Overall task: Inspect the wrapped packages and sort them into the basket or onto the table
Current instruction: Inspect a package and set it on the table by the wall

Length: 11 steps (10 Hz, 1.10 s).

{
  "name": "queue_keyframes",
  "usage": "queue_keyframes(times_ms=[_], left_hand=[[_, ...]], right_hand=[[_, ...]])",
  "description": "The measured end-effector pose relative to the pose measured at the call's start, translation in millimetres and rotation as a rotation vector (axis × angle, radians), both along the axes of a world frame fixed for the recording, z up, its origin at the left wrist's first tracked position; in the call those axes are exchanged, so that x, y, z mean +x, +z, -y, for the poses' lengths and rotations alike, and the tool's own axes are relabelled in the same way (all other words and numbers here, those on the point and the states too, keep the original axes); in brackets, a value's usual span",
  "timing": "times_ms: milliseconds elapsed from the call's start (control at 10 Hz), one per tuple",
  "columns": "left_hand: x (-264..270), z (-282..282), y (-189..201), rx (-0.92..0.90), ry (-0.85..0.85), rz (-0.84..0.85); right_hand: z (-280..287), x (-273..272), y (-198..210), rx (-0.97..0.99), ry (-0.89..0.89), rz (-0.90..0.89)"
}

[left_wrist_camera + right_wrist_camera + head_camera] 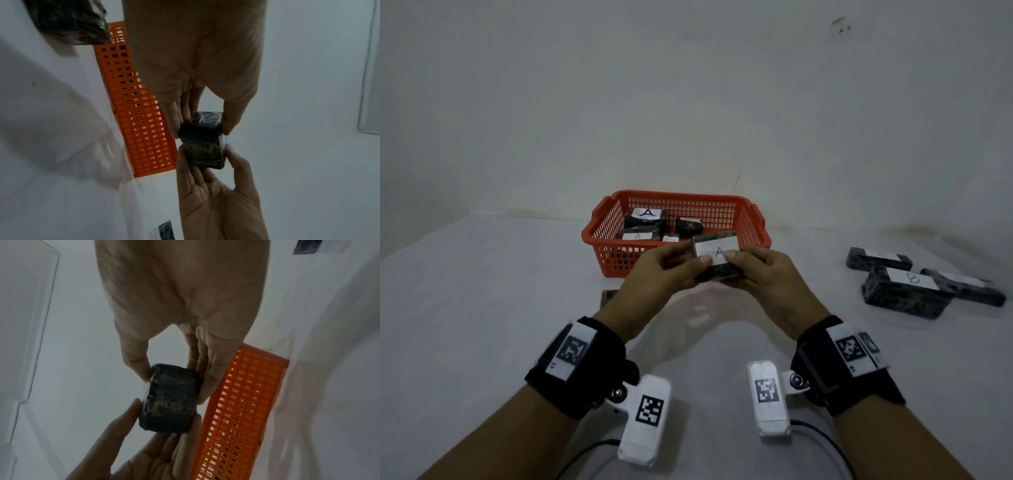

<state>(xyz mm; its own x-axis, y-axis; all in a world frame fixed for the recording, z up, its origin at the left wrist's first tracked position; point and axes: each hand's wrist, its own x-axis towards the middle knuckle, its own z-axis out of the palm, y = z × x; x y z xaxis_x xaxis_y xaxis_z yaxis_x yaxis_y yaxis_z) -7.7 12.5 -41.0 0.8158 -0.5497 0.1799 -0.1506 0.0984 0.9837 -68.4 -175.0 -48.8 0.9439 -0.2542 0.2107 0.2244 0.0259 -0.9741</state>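
One dark wrapped package, white label marked A, held up just in front of the orange basket. My left hand and right hand each pinch an end, thumbs on the label. Inside the basket: four packages, two labels reading A, the rest hard to make out. Right of the basket, on the table: three packages, one marked B. A scrap of another shows behind my left wrist, mostly hidden.
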Motion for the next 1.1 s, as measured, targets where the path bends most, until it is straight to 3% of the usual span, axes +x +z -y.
queue_keyframes(times_ms=[200, 400, 700, 900, 1000, 1100], left_hand=[[-5.5, 13.6, 1.1, -0.002, 0.029, 0.047], [-26.1, 66.6, 23.5, 0.020, -0.097, -0.006], [-103.4, 233.7, 22.3, 0.127, -0.250, -0.120], [-145.7, 341.4, 7.0, 0.258, -0.335, -0.144], [-153.1, 368.7, -0.7, 0.323, -0.352, -0.103], [-159.2, 386.9, -7.1, 0.511, -0.374, 0.121]], right_hand=[[5.5, -8.8, 10.6, 0.058, 0.001, -0.008], [47.9, -49.7, 26.2, 0.053, -0.127, -0.039], [176.6, -169.0, 34.7, 0.094, -0.399, -0.222], [254.7, -219.8, 27.2, 0.081, -0.589, -0.341], [283.7, -225.3, 14.3, 0.087, -0.647, -0.391], [305.2, -225.2, 1.8, 0.076, -0.681, -0.473]])
